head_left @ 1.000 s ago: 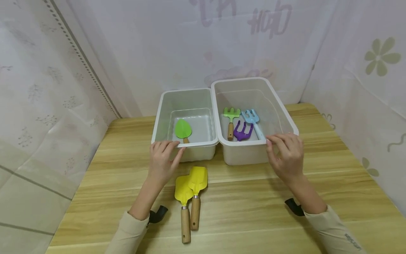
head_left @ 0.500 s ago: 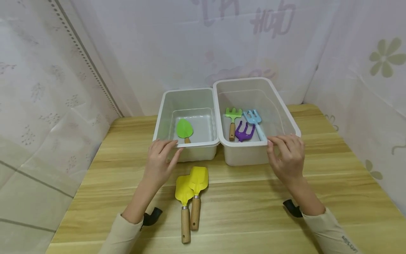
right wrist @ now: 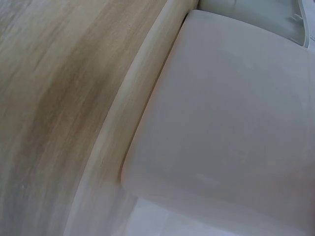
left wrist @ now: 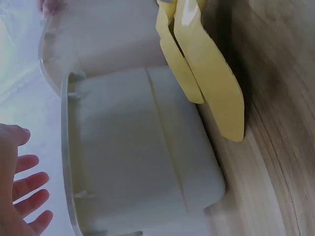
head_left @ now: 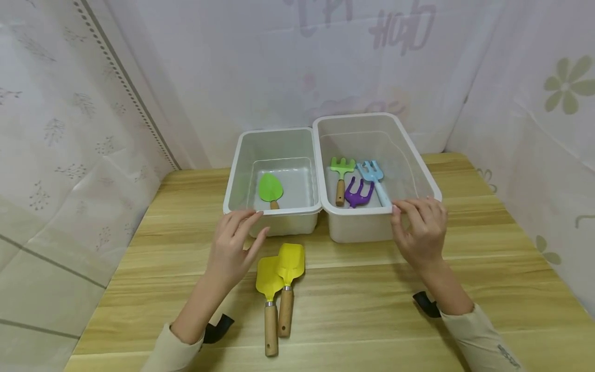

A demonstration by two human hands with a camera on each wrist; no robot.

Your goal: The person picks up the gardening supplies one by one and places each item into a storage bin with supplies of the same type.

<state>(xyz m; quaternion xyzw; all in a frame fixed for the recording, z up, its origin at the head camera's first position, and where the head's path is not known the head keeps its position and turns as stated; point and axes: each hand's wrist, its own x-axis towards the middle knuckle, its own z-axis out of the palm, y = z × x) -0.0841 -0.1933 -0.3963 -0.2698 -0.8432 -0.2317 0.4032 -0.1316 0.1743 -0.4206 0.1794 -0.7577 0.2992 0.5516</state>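
My left hand [head_left: 230, 250] is just in front of the smaller white plastic bin [head_left: 285, 225], fingers loosely bent and thumb apart; in the left wrist view its fingertips are off the rim. A green hand trowel [head_left: 270, 187] lies inside that bin. My right hand [head_left: 422, 232] pinches the front right rim of the larger white bin [head_left: 358, 227]. That bin holds a green hand rake [head_left: 342, 165], a purple hand fork [head_left: 358, 196] and a light blue hand fork [head_left: 371, 171]. Two yellow hand shovels [head_left: 291, 261] with wooden handles overlap on the table, right of my left hand.
The bins stand side by side, rims touching, near the back of the wood-grain table [head_left: 362, 305]. Printed white curtains [head_left: 260, 67] close off the back and both sides. A black curved piece [head_left: 218, 329] sticks out from each wrist.
My left hand has let go of the smaller bin's rim and drawn back slightly toward me, its fingers spreading. The right hand keeps its place on the larger bin's rim.
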